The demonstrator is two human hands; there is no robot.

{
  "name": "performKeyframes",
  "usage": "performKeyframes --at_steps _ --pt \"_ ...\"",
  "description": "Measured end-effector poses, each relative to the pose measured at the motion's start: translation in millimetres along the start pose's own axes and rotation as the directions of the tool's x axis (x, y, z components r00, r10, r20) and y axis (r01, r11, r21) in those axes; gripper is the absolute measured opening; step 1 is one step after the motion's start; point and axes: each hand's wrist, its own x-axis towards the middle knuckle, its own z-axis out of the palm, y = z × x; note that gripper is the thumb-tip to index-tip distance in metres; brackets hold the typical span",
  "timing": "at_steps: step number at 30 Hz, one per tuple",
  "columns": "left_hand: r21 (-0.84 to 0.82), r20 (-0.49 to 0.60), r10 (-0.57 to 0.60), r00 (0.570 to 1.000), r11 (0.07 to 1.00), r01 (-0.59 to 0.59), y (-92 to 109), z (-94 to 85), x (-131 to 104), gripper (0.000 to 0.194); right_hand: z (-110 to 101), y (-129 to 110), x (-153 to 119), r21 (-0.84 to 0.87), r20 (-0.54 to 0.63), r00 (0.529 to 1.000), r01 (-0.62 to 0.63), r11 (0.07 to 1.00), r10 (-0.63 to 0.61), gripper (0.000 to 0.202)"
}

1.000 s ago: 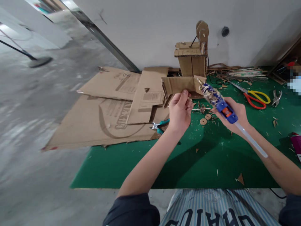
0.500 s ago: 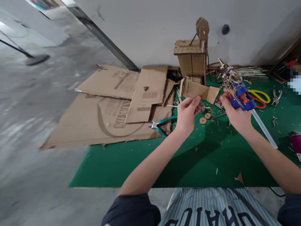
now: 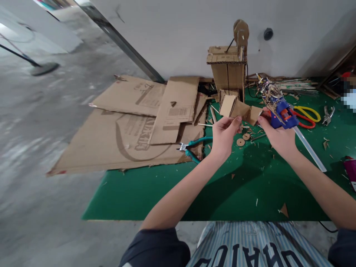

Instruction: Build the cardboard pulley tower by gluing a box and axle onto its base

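Left hand: pinching folded cardboard
Right hand: clasping glue gun, cardboard's end
Cardboard: likely shaping — next, steady pressure

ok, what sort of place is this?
Likely a craft or model-making workshop: a green workbench littered with scraps, cardboard sheets stacked on it, and a blue glue gun in the right hand.

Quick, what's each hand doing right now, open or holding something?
Left hand: closed, holding the folded cardboard strip.
Right hand: closed, holding the glue gun, thumb at the strip's right end.
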Motion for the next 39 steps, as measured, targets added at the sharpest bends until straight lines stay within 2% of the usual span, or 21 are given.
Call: performKeyframes --at_steps 8,14,20,24,30,34,39 --pt "0.04 -0.011 -0.036 0.999 0.999 0.037 5 -0.4 1 0.031 -2 -8 -2 -0.02 -0.023 1.0 -0.021 1.0 0.021 0.029" --pt "0.047 0.039 -0.219 0.975 0.975 0.217 17 -6.1 11 0.036 -21 -15 12 -0.085 -0.026 0.999 0.02 0.996 -0.022 0.04" --pt "0.052 0.098 -0.291 0.952 0.956 0.287 27 -7.1 12 0.029 -44 -15 30 -0.212 0.098 0.992 0.097 0.972 -0.078 0.04" --pt "0.064 0.158 -0.347 0.924 0.938 0.341 26 -12.3 15 0.025 -62 -5 39 -0.255 0.23 0.97 0.135 0.957 -0.075 0.041" --pt "0.144 0.145 -0.278 0.95 0.956 0.258 29 -20.1 19 0.021 -85 7 49 -0.311 0.321 0.944 0.18 0.933 -0.076 0.039" --pt "0.272 0.219 -0.268 0.938 0.94 0.205 36 -20.5 18 0.026 -77 -2 48 -0.352 0.472 0.88 0.235 0.906 -0.045 0.041" --pt "0.379 0.27 -0.279 0.921 0.91 0.165 44 -17.1 15 0.03 -64 -19 44 -0.452 0.541 0.841 0.303 0.839 -0.012 0.04"
